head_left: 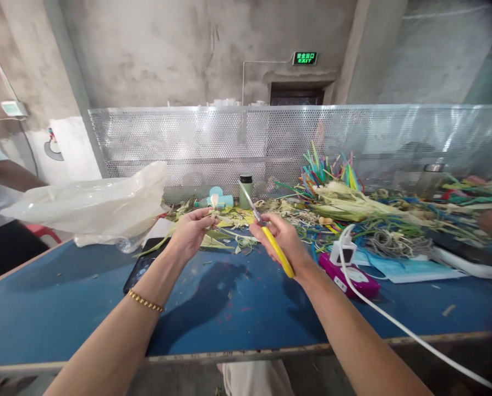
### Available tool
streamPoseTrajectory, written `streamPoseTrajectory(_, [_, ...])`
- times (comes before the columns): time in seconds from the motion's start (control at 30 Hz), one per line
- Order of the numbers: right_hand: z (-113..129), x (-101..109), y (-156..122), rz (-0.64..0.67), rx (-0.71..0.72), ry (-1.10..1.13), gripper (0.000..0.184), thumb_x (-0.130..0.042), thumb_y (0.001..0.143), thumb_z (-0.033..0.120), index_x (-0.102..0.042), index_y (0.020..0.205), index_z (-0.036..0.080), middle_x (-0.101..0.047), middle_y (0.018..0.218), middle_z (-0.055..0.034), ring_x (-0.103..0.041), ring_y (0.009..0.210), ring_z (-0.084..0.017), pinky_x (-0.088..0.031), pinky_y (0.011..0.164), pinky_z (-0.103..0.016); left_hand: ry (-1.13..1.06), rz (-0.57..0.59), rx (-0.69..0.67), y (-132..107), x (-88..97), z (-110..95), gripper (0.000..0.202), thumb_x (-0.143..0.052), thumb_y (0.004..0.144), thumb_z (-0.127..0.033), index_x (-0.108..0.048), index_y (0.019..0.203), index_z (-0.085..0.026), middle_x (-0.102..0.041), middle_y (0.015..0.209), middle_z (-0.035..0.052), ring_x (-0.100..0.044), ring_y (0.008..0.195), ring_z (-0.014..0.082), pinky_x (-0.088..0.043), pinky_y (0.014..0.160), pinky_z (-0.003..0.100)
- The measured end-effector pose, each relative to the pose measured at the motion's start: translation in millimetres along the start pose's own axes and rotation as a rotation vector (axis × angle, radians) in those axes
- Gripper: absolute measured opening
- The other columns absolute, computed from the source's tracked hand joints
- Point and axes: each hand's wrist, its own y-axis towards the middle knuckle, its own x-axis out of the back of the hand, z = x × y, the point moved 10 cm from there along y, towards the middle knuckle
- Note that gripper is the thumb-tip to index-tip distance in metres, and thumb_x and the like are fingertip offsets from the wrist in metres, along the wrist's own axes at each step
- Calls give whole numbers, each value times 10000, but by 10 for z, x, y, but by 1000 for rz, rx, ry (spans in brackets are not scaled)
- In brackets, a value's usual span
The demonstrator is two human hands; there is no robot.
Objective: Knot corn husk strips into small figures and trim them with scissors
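My left hand [194, 231] is raised over the table with thumb and fingers pinched on a piece of dried husk [214, 200]. Its pale, petal-shaped tip stands up above the fingertips. Wrapped in my right hand [285, 242] are yellow-handled scissors [279, 254], their metal blades pointing up and to the left, apart from the husk. Most of the far handle is hidden by the fingers. Between and behind both hands lie green and yellow husk scraps [246, 243]. A dark phone [141, 269] lies under my left forearm.
A purple power strip [359, 280] with a white charger [344, 253] and cable sits by my right forearm. Behind stand a green bottle [246, 195], husk bundles [345, 201] and coloured strips. A large plastic bag [93, 201] is at left, near another person's arm [12, 175]. A perforated metal screen [213, 137] borders the back.
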Motion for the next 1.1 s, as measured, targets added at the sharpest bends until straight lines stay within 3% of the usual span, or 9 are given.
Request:
streamPoseTrajectory(0.13, [-67,-418,-190,302,-231,198,468,-677,738,639,-509,890,229,-451,520,98,-340,325,-54,-270,296,-173,3,-29,-42,34,79,-41,341,-782,508,-81,-753,847,-68,-708,722,68,-580,589,97,-444,607,231])
streamPoseTrajectory(0.3, [-94,-625,-311,464,-302,273,499,-673,735,664,-463,829,221,-454,532,101,-358,315,-41,-285,270,-155,23,-52,-89,33,103,-108,338,-777,488,-86,-744,824,-64,-698,686,60,-570,574,89,-396,564,210])
streamPoseTrajectory(0.83, [-140,-665,-298,477,-315,322,472,-650,783,643,-455,838,217,-479,552,98,-378,313,-36,-312,276,-148,38,-16,-74,-1,15,-76,253,-791,526,-120,-739,772,-91,-693,720,58,-570,602,96,-421,608,234])
streamPoseTrajectory(1.1, [-138,-714,-342,538,-333,404,490,-637,787,659,-504,884,198,-472,578,92,-392,334,-32,-318,282,-146,-7,-38,-96,10,53,-59,277,-845,571,-233,-739,783,-89,-697,739,62,-582,612,100,-434,584,226])
